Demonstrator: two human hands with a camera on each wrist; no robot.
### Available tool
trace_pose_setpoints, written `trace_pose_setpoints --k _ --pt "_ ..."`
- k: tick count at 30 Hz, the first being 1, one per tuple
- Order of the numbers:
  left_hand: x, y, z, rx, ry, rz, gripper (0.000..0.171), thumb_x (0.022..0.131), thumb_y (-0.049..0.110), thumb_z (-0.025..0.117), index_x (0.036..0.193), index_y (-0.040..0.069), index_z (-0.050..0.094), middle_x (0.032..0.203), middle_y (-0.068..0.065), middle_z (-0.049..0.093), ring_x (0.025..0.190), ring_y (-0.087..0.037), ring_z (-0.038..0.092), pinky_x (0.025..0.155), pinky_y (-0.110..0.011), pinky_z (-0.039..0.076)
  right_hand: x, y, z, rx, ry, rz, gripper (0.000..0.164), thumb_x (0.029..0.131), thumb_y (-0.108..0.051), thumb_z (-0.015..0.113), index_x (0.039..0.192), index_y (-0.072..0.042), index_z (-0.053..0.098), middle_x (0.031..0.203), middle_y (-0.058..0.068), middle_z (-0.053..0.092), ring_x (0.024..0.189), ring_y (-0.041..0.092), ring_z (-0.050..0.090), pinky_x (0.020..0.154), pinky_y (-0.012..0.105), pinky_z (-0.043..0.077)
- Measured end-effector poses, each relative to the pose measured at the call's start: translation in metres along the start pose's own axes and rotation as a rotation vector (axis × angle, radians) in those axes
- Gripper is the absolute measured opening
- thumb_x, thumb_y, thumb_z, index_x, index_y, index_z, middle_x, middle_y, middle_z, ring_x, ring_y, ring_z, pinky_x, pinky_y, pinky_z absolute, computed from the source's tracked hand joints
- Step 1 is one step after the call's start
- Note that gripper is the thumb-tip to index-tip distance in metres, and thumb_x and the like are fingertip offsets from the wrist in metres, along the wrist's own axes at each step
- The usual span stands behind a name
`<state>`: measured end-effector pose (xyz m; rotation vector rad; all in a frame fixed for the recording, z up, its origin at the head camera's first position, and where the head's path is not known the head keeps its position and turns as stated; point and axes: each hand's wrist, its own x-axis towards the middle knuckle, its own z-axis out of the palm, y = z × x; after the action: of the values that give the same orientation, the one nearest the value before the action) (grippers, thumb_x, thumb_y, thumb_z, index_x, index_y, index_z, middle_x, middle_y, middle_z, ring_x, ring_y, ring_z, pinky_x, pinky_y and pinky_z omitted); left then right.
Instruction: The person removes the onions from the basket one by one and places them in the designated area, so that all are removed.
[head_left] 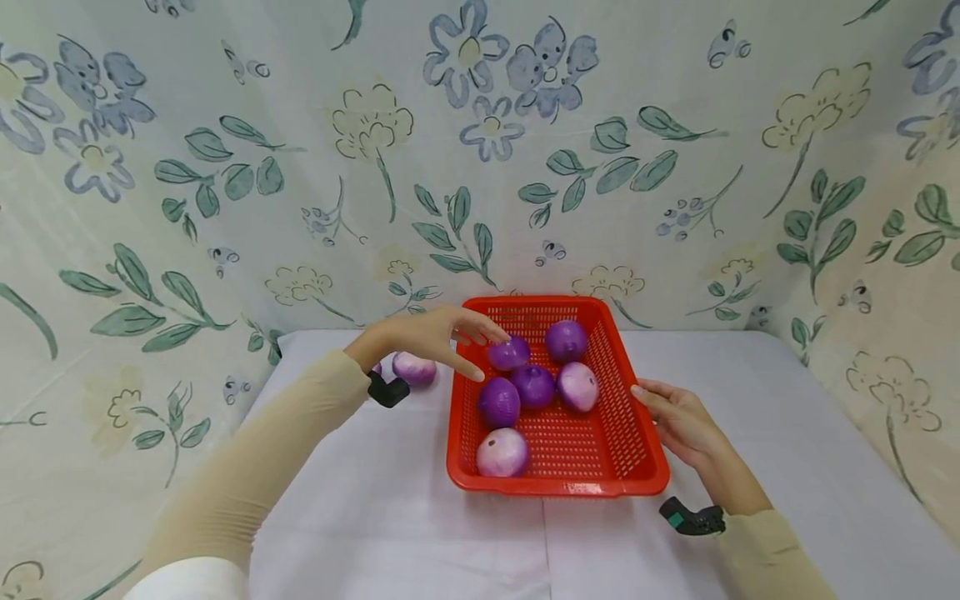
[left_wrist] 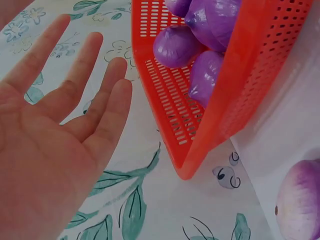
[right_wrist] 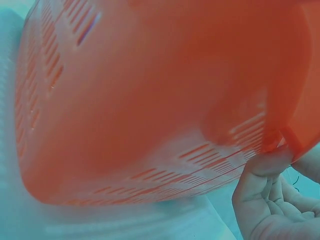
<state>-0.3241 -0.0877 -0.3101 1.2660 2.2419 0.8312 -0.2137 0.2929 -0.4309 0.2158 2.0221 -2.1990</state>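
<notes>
Several onions, some deep purple and some pale pink-white, lie in a red perforated plastic basket point(head_left: 558, 490). My left hand point(head_left: 435, 333) hovers over the basket's left rim, its fingers point(left_wrist: 82, 65) spread and the palm bare. Below its fingertips are a purple onion point(head_left: 509, 355) and another purple onion point(head_left: 500, 403). A pale onion point(head_left: 502, 453) sits in the near left corner. At the right side, my right hand point(head_left: 686, 421) grips the basket's rim, with the thumb point(right_wrist: 267, 162) pressed to it in the right wrist view.
On the white-covered table point(head_left: 360, 508), a pale onion point(head_left: 414, 368) lies left of the basket. Beside it, another onion is mostly hidden behind my left wrist. A flowered cloth point(head_left: 480, 233) hangs behind the table and along both sides.
</notes>
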Motion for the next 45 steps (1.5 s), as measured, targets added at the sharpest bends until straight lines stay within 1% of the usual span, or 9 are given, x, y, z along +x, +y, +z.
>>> trace_pose_setpoints --k 5,8,14,19,27,30,34,40,45 --pt "0.018 0.005 0.008 -0.048 -0.091 0.052 0.059 0.081 0.026 0.084 0.136 0.021 0.062 0.131 0.009 0.062 0.119 -0.016 0.057 0.103 -0.036 0.046 0.001 -0.001 0.0 0.002 0.0 0.003 0.073 0.099 -0.03 0.064 0.151 0.006 0.028 0.11 -0.005 0.065 0.096 0.01 0.063 0.085 0.029 0.056" --pt "0.027 0.007 0.014 -0.082 -0.146 0.053 0.058 0.081 0.022 0.084 0.135 0.019 0.062 0.131 0.009 0.062 0.12 -0.017 0.057 0.103 -0.035 0.046 0.001 -0.001 0.0 0.001 -0.001 0.003 0.072 0.099 -0.03 0.064 0.151 0.006 0.028 0.111 -0.005 0.064 0.096 0.011 0.063 0.085 0.029 0.056" --pt "0.044 0.01 0.028 -0.118 -0.27 0.053 0.056 0.082 0.013 0.083 0.134 0.012 0.063 0.136 -0.001 0.06 0.13 -0.033 0.05 0.108 -0.043 0.042 0.0 -0.001 0.0 0.005 0.006 0.004 0.07 0.1 -0.028 0.063 0.15 0.007 0.029 0.109 -0.005 0.065 0.095 0.01 0.063 0.085 0.028 0.056" --pt "0.058 0.011 0.039 -0.126 -0.376 0.069 0.053 0.082 0.007 0.082 0.132 0.008 0.064 0.139 -0.012 0.058 0.129 -0.037 0.05 0.106 -0.049 0.043 0.0 -0.001 0.0 0.002 0.01 0.005 0.07 0.099 -0.029 0.063 0.149 0.006 0.029 0.108 -0.006 0.064 0.095 0.009 0.063 0.084 0.029 0.057" --pt "0.072 0.016 0.053 -0.13 -0.516 0.019 0.049 0.081 -0.002 0.079 0.128 0.004 0.067 0.133 -0.007 0.062 0.126 -0.033 0.055 0.104 -0.038 0.046 0.001 -0.001 -0.001 0.014 0.008 0.014 0.07 0.099 -0.028 0.064 0.15 0.006 0.029 0.109 -0.005 0.065 0.095 0.01 0.064 0.085 0.03 0.057" --pt "0.075 0.015 0.059 -0.151 -0.552 -0.014 0.049 0.081 -0.006 0.078 0.128 0.0 0.066 0.132 -0.008 0.063 0.128 -0.037 0.053 0.107 -0.043 0.043 0.001 0.0 -0.001 0.007 0.011 0.014 0.07 0.099 -0.029 0.064 0.15 0.006 0.029 0.109 -0.005 0.065 0.095 0.01 0.064 0.085 0.029 0.057" --pt "0.078 0.014 0.064 -0.145 -0.577 -0.059 0.049 0.08 -0.008 0.078 0.127 0.0 0.066 0.129 -0.004 0.064 0.128 -0.035 0.053 0.108 -0.041 0.042 0.001 0.0 0.0 0.002 0.013 0.013 0.07 0.099 -0.029 0.064 0.15 0.006 0.029 0.108 -0.006 0.065 0.095 0.01 0.064 0.085 0.029 0.057" --pt "0.081 0.014 0.069 -0.073 -0.63 -0.057 0.051 0.078 -0.008 0.08 0.126 0.003 0.068 0.129 -0.002 0.065 0.129 -0.022 0.054 0.109 -0.028 0.039 0.0 0.0 0.0 0.018 0.003 0.005 0.067 0.1 -0.027 0.062 0.149 0.006 0.031 0.106 -0.006 0.067 0.094 0.01 0.064 0.084 0.029 0.057" --pt "0.082 0.017 0.073 -0.023 -0.66 -0.037 0.054 0.075 -0.007 0.082 0.126 0.001 0.067 0.13 -0.002 0.065 0.127 -0.014 0.054 0.109 -0.025 0.038 0.0 0.001 -0.001 0.02 -0.003 -0.004 0.065 0.101 -0.027 0.062 0.148 0.007 0.032 0.106 -0.007 0.067 0.094 0.01 0.064 0.084 0.028 0.057"
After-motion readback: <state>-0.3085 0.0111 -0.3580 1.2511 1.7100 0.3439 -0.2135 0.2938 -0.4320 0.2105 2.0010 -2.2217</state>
